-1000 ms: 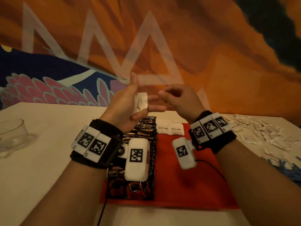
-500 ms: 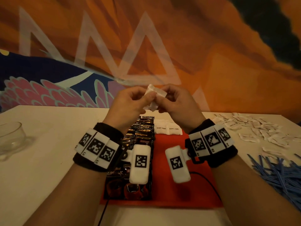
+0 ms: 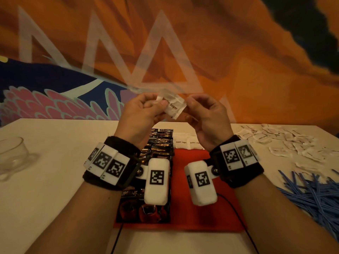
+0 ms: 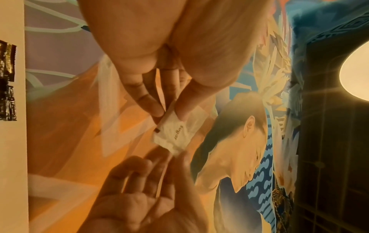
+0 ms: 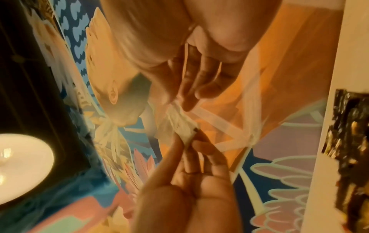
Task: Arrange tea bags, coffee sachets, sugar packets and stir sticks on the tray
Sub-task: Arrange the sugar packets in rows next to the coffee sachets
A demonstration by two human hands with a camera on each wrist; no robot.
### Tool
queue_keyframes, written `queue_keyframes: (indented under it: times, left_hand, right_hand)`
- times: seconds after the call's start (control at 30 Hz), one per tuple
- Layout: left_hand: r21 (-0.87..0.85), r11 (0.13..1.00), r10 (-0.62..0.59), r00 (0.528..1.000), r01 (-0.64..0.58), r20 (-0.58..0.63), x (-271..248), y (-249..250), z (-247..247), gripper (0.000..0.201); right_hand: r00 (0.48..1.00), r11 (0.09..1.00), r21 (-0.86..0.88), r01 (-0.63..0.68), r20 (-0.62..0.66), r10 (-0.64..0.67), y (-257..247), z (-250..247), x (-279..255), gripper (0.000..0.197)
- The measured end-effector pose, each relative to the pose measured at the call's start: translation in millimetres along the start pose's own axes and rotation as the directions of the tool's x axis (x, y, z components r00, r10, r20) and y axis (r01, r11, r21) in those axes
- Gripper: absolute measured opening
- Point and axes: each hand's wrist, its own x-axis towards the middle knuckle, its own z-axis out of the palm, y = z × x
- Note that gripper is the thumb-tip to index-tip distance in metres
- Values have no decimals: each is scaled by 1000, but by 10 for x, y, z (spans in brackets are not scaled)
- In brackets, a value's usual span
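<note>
head view: both hands — left hand and right hand — pinch opposite ends of a brown sugar packet above the red tray — light, crinkly, best held by its edges.

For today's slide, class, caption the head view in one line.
Both hands, left hand and right hand, pinch a brown sugar packet above the red tray.

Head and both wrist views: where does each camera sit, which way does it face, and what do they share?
Head: looks forward and down over both forearms at the red tray and table.
Left wrist: looks along the left hand toward the mural wall.
Right wrist: looks along the right hand at the same wall.
Shared: the brown sugar packet, pinched by both hands.
</note>
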Motion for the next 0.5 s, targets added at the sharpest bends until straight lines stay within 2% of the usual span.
queue_keyframes:
  times: [0.07, 0.1, 0.17, 0.23, 0.3, 0.4, 0.5]
  left_hand:
    - [-6, 1000, 27, 999, -27, -25, -9, -35, 34, 15]
    - [1, 999, 38, 998, -38, -40, -13, -49, 49, 16]
    - [26, 998, 56, 997, -55, -61, -19, -68, 67, 18]
    - [111, 989, 105, 993, -99, -53, -25, -78, 59, 22]
    - [292, 934, 219, 976, -206, -12, -27, -78, 40, 32]
    - [465, 809, 347, 931, -359, 116, -35, -69, 41, 34]
    - [540, 752, 364, 921, -379, 139, -30, -92, 55, 29]
  right_hand:
    - [999, 991, -133, -1, 44, 7, 43, -3, -11, 29]
    - [997, 977, -213, 9, 71, 7, 56, 7, -27, 32]
    - [995, 955, -292, 45, 95, -18, 74, 27, -46, 21]
    - [998, 960, -276, 40, 60, -24, 68, 23, -34, 12]
    - [1000, 974, -227, 12, 28, -6, 34, -8, -9, 2]
    - [1000, 978, -210, -16, 11, 18, -15, -46, 10, 3]
    - [1000, 974, -225, 30, -1, -31, -33, -57, 11, 8]
